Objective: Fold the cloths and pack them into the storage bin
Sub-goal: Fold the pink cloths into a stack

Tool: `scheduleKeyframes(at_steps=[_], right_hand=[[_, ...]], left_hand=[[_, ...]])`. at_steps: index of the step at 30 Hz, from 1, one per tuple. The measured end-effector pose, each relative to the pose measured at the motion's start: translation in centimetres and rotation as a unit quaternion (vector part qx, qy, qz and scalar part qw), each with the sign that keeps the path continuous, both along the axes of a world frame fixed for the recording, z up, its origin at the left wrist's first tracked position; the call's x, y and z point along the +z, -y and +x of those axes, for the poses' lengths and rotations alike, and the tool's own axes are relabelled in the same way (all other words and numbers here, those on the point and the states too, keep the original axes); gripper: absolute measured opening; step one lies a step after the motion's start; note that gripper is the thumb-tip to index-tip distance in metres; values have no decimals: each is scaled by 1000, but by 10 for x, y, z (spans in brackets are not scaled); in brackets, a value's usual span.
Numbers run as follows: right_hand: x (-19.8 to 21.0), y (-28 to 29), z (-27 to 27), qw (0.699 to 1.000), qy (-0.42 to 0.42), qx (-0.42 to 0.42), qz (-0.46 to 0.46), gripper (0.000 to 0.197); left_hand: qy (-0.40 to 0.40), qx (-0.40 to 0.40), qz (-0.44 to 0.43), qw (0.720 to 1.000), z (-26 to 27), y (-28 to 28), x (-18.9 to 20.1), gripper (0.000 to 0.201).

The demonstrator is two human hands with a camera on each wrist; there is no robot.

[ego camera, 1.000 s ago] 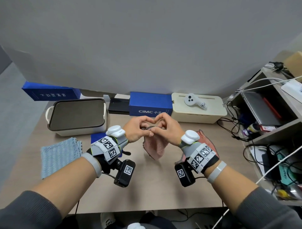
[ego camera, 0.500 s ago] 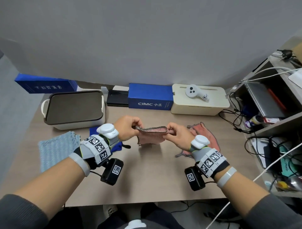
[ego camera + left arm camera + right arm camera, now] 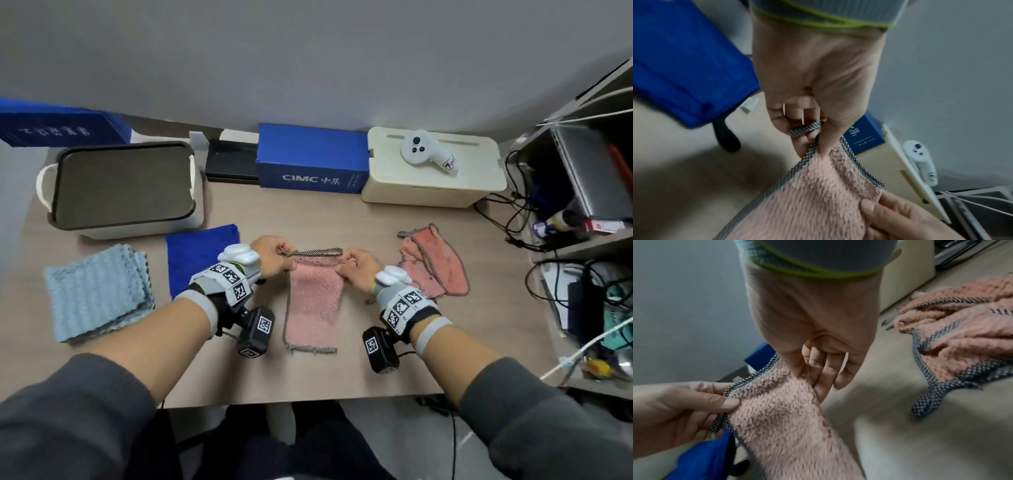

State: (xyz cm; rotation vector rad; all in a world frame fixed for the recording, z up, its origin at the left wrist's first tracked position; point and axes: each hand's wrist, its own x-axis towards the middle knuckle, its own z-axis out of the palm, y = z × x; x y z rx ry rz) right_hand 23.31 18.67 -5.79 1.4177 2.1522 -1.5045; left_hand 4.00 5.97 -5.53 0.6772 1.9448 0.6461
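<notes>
A pink fluffy cloth (image 3: 313, 301) with a checked grey border hangs over the middle of the desk, its lower end near the desk's front. My left hand (image 3: 274, 258) pinches its top left corner (image 3: 807, 129) between thumb and fingers. My right hand (image 3: 356, 270) pinches the top right corner (image 3: 803, 374). A second pink cloth (image 3: 433, 263) lies crumpled to the right. A folded blue cloth (image 3: 200, 257) and a folded light-blue cloth (image 3: 96, 291) lie to the left. The white storage bin (image 3: 120, 192), with a dark lid on it, stands at the back left.
Along the wall stand a blue box (image 3: 310, 161), a black box (image 3: 231, 162) and a cream box (image 3: 431, 171) with a white controller (image 3: 424, 150) on it. A shelf unit (image 3: 582, 205) with cables and clutter fills the right side.
My hands have moved apart and toward me, from touching each other to stretching the pink cloth's top edge. The cloth now hangs out long and flat.
</notes>
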Motion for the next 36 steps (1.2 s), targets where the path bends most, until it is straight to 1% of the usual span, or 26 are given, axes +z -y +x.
scheduleKeyframes(at_steps=[1,3,4,6,7,9,10,11,12,13,15,16,18,20,22,24,26,27,28,29,30,31,32,34,35,36], right_hand=[[-9,-3,-3,1000,23,-12,10,15],[-17,-6,-9,998,38,-36,34,9],[-19,-6,-8,997,37,-50,41,13],[-12,0,-2,995,69,-53,52,28],[-5,5,4,992,107,-38,56,29],[2,20,20,977,199,57,47,25],[4,29,27,963,244,113,35,33],[3,39,31,949,277,149,20,42],[0,49,34,938,300,172,6,49],[-5,58,35,935,307,178,-5,51],[-12,69,32,930,319,181,-7,38],[-13,72,31,933,314,174,-8,31],[-18,70,29,952,277,125,-31,34],[-18,65,31,970,231,63,-42,34],[-23,61,35,986,161,-23,-47,31],[-28,57,39,988,99,-95,-64,27],[-21,56,38,985,68,-135,-86,22],[-17,55,37,983,58,-143,-96,20],[-14,54,35,983,51,-145,-102,18],[-11,53,33,981,38,-151,-112,30],[-8,53,29,980,18,-156,-122,47],[-4,52,27,978,-12,-160,-133,58],[-1,51,25,977,-37,-155,-145,59],[7,49,19,975,-68,-120,-172,41],[12,48,15,974,-79,-101,-185,33],[16,46,13,974,-90,-82,-193,30]], left_hand=[[-19,16,-10,1000,1,-6,-10,30],[-38,41,-23,998,1,-14,-23,33],[-38,56,-26,997,0,-17,-29,32],[-45,83,-19,995,-4,-18,-34,28],[-51,86,-17,995,-7,-19,-36,27],[-60,81,-20,995,-11,-18,-38,26],[-60,86,-22,994,-13,-18,-37,26],[-52,97,-22,994,-14,-18,-36,26],[-38,108,-22,993,-13,-18,-35,26],[-21,122,-19,992,-12,-17,-34,28],[9,153,-15,988,-11,-16,-32,31],[19,163,-16,986,-11,-13,-30,32],[26,174,-18,984,-14,-9,-26,32],[34,187,-21,982,-16,-6,-28,32],[39,200,-20,979,-16,-3,-31,33],[35,199,-22,979,-18,2,-32,34],[22,192,-24,981,-18,5,-32,40],[-2,183,-27,983,-17,6,-30,43],[-47,164,-36,985,-15,8,-29,44],[-110,131,-43,984,-12,9,-27,43],[-164,98,-41,981,-8,12,-24,41],[-183,78,-22,980,-1,12,-21,36],[-162,68,6,984,7,10,-18,31],[-49,30,39,998,23,10,-10,27],[14,-3,40,999,30,11,-6,31],[77,-35,39,996,37,12,-2,38]])
